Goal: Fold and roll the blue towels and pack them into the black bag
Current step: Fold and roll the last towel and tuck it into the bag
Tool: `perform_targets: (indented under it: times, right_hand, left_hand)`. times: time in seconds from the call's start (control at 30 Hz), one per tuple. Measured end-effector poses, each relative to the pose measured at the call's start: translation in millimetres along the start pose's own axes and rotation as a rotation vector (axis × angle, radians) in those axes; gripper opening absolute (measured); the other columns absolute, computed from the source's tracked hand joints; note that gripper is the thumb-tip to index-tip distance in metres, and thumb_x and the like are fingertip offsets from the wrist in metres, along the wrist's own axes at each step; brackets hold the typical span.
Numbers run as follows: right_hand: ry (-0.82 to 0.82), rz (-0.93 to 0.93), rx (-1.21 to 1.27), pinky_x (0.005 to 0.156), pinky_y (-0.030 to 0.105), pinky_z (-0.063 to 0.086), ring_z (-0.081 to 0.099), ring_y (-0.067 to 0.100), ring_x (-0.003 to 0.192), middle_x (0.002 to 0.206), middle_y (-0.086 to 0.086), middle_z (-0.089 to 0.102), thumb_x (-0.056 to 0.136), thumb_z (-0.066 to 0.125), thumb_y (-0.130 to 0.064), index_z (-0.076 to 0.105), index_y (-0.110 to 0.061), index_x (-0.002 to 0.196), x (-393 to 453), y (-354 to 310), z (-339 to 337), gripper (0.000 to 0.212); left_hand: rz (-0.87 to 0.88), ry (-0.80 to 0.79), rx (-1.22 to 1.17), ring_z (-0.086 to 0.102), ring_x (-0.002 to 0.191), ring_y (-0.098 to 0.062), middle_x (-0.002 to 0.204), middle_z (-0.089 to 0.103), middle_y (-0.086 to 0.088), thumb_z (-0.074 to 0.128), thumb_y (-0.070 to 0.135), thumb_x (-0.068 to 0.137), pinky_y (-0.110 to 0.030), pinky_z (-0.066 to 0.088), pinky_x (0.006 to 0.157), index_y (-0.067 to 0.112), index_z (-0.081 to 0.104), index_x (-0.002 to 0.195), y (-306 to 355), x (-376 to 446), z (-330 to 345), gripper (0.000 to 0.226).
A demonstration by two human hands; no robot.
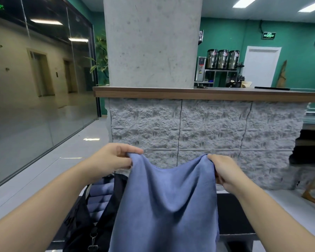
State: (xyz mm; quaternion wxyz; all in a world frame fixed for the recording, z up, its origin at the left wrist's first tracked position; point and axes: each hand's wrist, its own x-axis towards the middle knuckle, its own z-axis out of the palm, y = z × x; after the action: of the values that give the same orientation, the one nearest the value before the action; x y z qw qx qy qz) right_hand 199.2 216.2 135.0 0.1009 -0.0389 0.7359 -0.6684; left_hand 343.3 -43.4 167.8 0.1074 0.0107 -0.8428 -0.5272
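Left hand (115,159) and right hand (225,171) each pinch a top corner of a soft, sagging blue towel (167,202); rolled towels (100,195) fill the black bag (80,224).

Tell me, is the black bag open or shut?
Open: the black bag gapes, showing rolled blue towels stacked inside.

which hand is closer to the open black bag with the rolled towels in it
Left. The left hand pinches the blue towel corner above the black bag; the right hand pinches the far corner.
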Motion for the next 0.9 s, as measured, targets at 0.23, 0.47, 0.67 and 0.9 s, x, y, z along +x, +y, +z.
perform_targets:
  times: [0.23,0.47,0.67,0.9]
  right_hand:
    - [-0.194,-0.234,-0.023,0.048,0.022,0.038,0.047,0.013,0.049,0.058,0.003,0.051,0.096,0.049,-0.019,0.057,-0.009,0.072,-35.8,-20.1,28.2,0.028]
    - [-0.297,-0.471,-0.156,0.063,0.028,0.043,0.054,0.013,0.068,0.074,0.007,0.065,0.094,0.056,-0.015,0.070,-0.006,0.085,-58.7,-16.0,54.1,0.019]
    - [-0.215,-0.378,-0.049,0.041,0.019,0.041,0.050,0.013,0.051,0.062,0.008,0.060,0.090,0.062,-0.015,0.067,0.004,0.081,-68.0,-14.4,60.1,0.022]
    - [-0.270,-0.369,-0.042,0.043,0.018,0.041,0.055,0.005,0.049,0.060,-0.002,0.064,0.091,0.057,-0.011,0.070,-0.014,0.076,-76.0,-16.7,65.7,0.020]
  left_hand:
    - [0.273,0.043,0.313,0.062,0.084,-0.010,0.091,0.066,0.006,0.054,0.008,0.091,-0.022,0.049,0.077,0.026,0.065,0.088,21.2,-1.5,39.9,0.021]
    - [0.341,0.194,0.294,0.053,0.081,-0.007,0.083,0.058,0.013,0.052,0.020,0.094,-0.025,0.044,0.074,0.028,0.054,0.084,13.4,-1.6,71.7,0.013]
    - [0.318,0.345,0.073,0.064,0.074,-0.007,0.075,0.069,0.011,0.071,0.018,0.081,-0.027,0.051,0.072,0.032,0.063,0.076,8.4,-12.2,77.1,0.017]
    - [0.310,0.378,0.128,0.061,0.085,0.006,0.086,0.070,0.018,0.060,0.015,0.089,-0.008,0.043,0.074,0.025,0.072,0.094,8.7,-20.6,73.8,0.016]
